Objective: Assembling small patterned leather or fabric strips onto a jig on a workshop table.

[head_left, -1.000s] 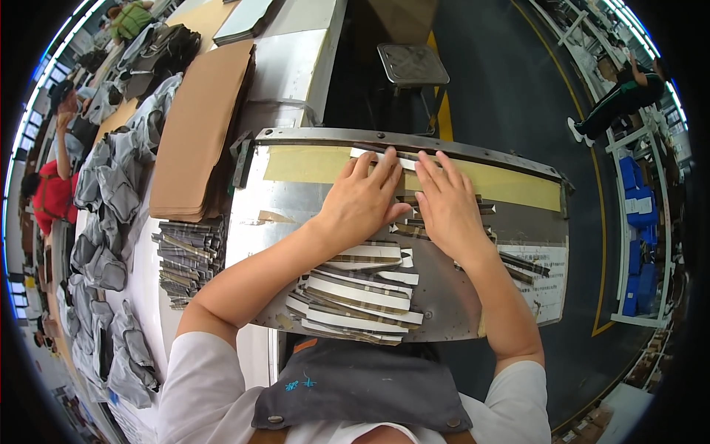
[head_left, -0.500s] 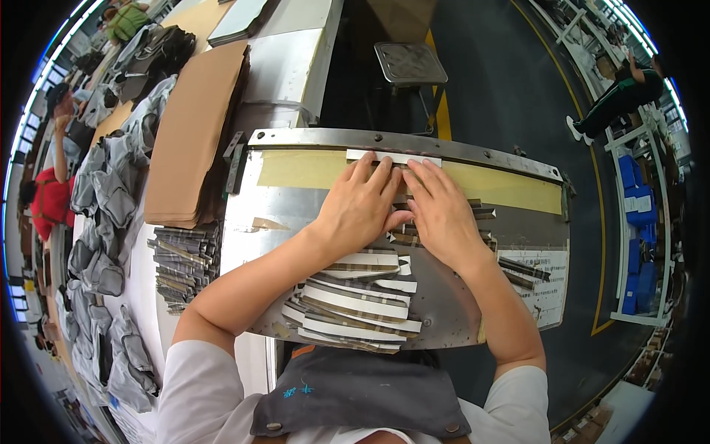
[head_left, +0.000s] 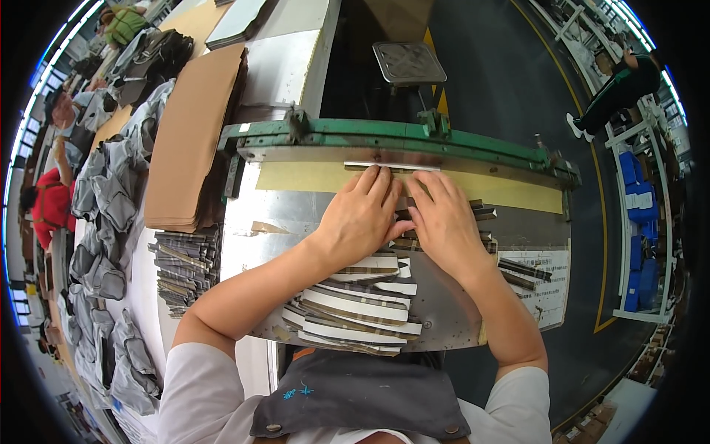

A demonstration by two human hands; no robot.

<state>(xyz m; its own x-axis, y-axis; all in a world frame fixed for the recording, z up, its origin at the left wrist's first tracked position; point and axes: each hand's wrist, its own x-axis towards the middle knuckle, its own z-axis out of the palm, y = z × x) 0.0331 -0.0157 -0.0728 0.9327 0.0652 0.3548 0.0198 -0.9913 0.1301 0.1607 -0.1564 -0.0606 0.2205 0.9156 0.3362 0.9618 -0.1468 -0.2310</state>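
Observation:
My left hand (head_left: 357,211) and my right hand (head_left: 442,214) lie side by side, palms down, on the metal bed (head_left: 244,218) of a bench-mounted bending machine. Their fingers stretch out toward a narrow strip (head_left: 392,167), the fingertips at its near edge, and neither hand grips anything. A green bar (head_left: 340,135) of the machine stands raised along the far edge, just behind the strip, whose far side shows as a thin white line. Yellow tape (head_left: 296,177) runs under the fingers. White-and-brown strips (head_left: 355,303) lie stacked near my body; darker strips (head_left: 484,213) rest beside my right hand.
Left of the machine are a pile of dark strips (head_left: 185,270) and a stack of brown boards (head_left: 194,140). Grey bags (head_left: 103,259) cover the table further left. A metal stool (head_left: 409,63) stands beyond. Blue bins (head_left: 640,203) sit on a right-hand rack, near another person (head_left: 625,89).
The green bar has swung up into view at the machine's far edge. The strip's white face has narrowed to a thin line, and my fingertips have drawn slightly nearer to me.

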